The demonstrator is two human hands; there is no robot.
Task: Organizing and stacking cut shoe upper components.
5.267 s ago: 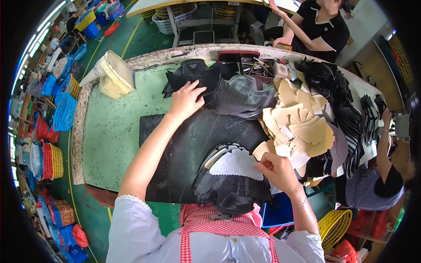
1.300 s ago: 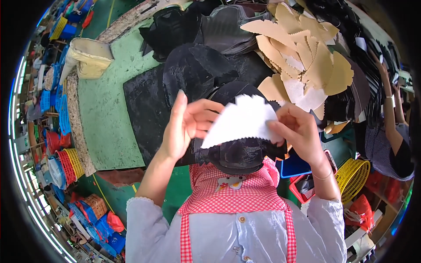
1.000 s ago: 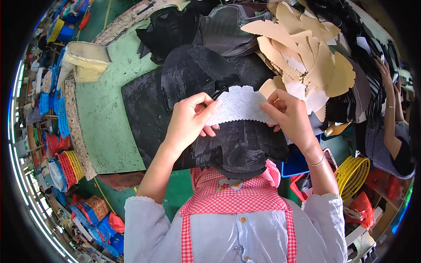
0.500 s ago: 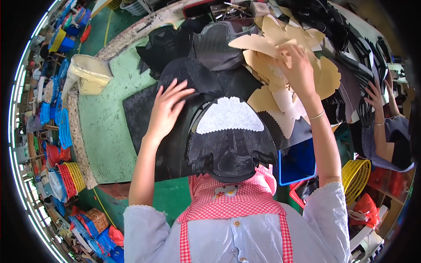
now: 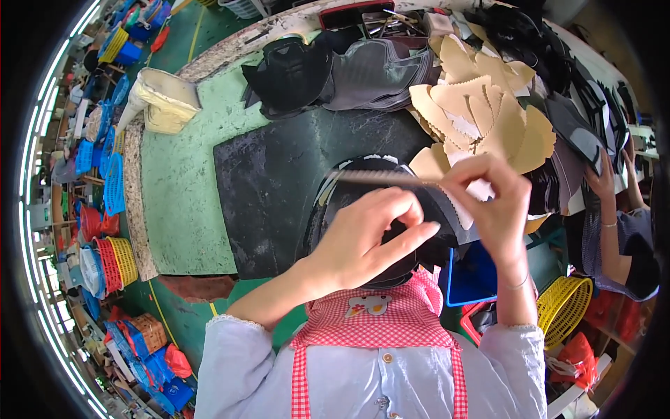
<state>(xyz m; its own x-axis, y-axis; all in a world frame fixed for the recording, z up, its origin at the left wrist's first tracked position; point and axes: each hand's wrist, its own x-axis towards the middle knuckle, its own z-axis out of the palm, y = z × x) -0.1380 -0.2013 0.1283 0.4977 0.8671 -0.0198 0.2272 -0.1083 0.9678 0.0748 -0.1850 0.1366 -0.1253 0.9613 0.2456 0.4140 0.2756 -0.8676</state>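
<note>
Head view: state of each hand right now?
Left hand: open, nothing seen held.
Right hand: closed, pinching a thin tan piece, blurred and edge-on.

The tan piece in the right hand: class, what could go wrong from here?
The tan piece might slip or bend, since only the right hand grips it, by one end. The left hand, over the black stack, might knock the layers askew. The tan pile could slide, as its pieces overlap unevenly.
</note>
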